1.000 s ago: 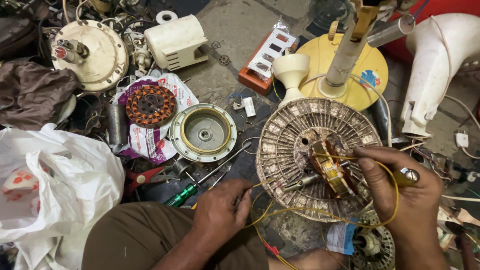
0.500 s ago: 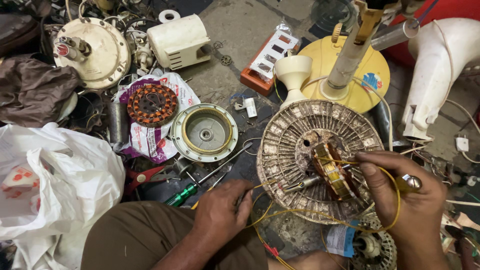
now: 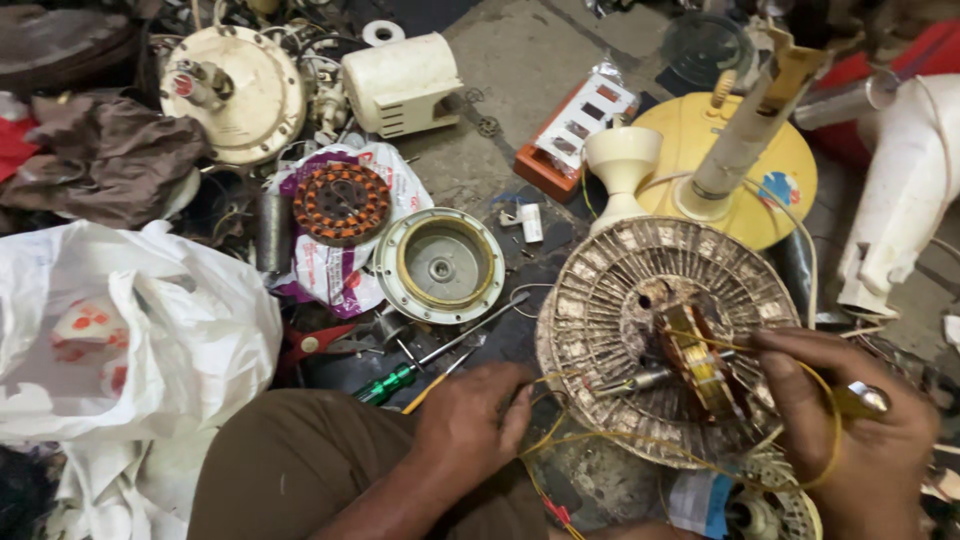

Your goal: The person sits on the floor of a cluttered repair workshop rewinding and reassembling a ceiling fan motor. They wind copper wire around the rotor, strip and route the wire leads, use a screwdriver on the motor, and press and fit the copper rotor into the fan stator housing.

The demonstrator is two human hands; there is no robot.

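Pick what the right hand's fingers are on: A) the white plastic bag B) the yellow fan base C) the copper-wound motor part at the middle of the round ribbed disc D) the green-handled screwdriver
C: the right hand has its fingertips on the wound motor part at the middle of the ribbed disc; the screwdriver lies untouched on the floor.

Landmark: grey ribbed fan grille [image 3: 640,300], dusty, radial slat pattern. Copper-gold motor core [image 3: 695,355] at its centre, yellow wires [image 3: 600,440] looping off it. Above it: yellow round base [image 3: 790,190], cream cone [image 3: 622,160]. Left of it: cream-and-brass housing [image 3: 440,265], orange-brown stator [image 3: 341,203], green-handled screwdriver [image 3: 385,385], white bag [image 3: 130,330] with red print.
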